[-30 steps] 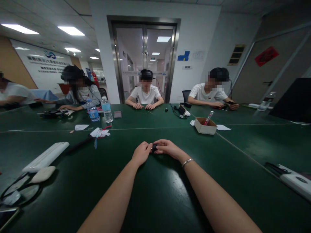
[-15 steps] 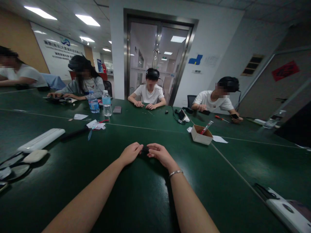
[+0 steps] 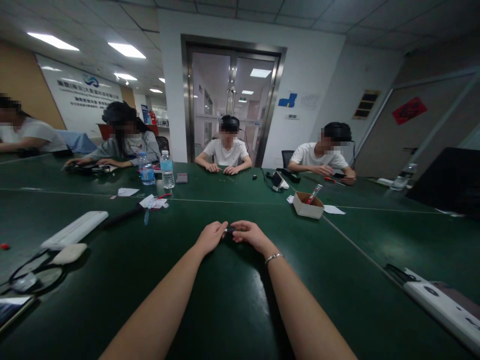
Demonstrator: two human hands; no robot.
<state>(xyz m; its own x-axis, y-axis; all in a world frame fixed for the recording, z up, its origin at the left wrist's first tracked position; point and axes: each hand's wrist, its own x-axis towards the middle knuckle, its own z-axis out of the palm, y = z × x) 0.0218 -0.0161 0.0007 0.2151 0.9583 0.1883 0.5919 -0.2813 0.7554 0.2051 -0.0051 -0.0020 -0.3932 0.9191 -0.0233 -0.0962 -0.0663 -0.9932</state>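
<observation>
Both my hands rest on the green table (image 3: 232, 300) in front of me, fingertips meeting. My left hand (image 3: 210, 236) and my right hand (image 3: 250, 234) are curled and pinch a small black object (image 3: 229, 229) between them. Only a sliver of that object shows, so I cannot name it. A thin bracelet (image 3: 273, 258) circles my right wrist.
A small cardboard box (image 3: 308, 205) with a red-and-white pen stands ahead right. Two water bottles (image 3: 167, 170), a phone and paper scraps lie ahead left. A white bar (image 3: 74, 230), cables and glasses sit at left, another white device (image 3: 442, 305) at right. Several people sit around the far side.
My hands stay together on the small black object. The view has swung back to the left and levelled out; the hands sit a little higher in the picture.
</observation>
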